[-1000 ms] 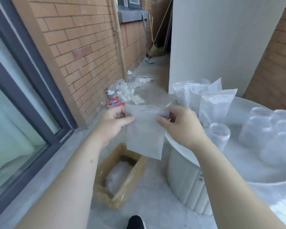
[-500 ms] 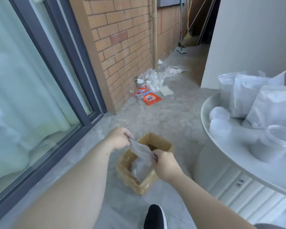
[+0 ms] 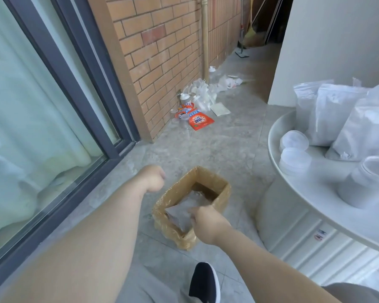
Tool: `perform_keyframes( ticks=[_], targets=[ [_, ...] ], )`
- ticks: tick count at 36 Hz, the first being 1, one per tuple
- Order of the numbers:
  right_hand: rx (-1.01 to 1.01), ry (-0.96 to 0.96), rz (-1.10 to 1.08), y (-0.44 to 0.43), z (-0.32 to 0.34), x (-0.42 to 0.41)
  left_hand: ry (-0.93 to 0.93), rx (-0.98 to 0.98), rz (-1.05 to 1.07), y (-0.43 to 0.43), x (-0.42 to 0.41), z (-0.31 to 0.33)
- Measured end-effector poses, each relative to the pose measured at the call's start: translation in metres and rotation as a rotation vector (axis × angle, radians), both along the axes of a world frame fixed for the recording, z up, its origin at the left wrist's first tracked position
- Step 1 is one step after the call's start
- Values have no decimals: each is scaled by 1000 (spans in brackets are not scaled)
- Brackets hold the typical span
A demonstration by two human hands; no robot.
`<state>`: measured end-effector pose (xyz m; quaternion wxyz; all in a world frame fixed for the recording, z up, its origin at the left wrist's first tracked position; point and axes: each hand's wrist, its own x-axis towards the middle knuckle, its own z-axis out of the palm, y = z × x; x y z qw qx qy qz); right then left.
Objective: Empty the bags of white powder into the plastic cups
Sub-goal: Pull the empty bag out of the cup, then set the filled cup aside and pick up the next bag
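The right hand (image 3: 204,224) has its fingers curled on one edge of the empty bag (image 3: 178,215) and seems to pinch it, though the fingertips are hidden behind the hand. The bag hangs inside the box (image 3: 224,191) on the floor, low between its walls and above other crumpled plastic. The left hand (image 3: 154,178) is apart from it, beside the box's far left corner, with its fingers curled in and holding nothing.

To do this step well, I think the hand should simply let go here, with the bag fully below the rim, so that it does not slide out onto the floor. Such a light bag may cling to the fingers, and a small shake would free it. After that both hands are free for the full bags (image 3: 337,114) on the table (image 3: 313,193), which stand behind a cup (image 3: 368,186) that looks filled.
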<state>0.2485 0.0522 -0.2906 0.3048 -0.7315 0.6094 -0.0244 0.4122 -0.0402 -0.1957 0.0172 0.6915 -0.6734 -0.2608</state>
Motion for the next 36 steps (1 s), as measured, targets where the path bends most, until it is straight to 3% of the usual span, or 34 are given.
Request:
perform_keyframes(
  ticks=[7,13,18,22,25,29,36],
  targets=[
    [-444,-381,-288,8,62,-20,174,-206,-94,-17,-55,48],
    [-772,-581,-501,34,140,-69,352,-349,-303,-3,-134,79],
    [-977,-670,-637,75,188,-126,323,-386,-487,19,-203,82],
    [-1112,-606,-804,103,198,-176,218,-368,-572,35,-248,75],
    [-1086,-619,-958,122,193,-212,66,-364,-561,44,-277,69],
    [-863,-740,-1113,135,175,-248,-45,-271,-465,52,-306,56],
    [-435,-664,-1049,126,144,-275,-100,-288,-334,55,-327,46]
  ],
)
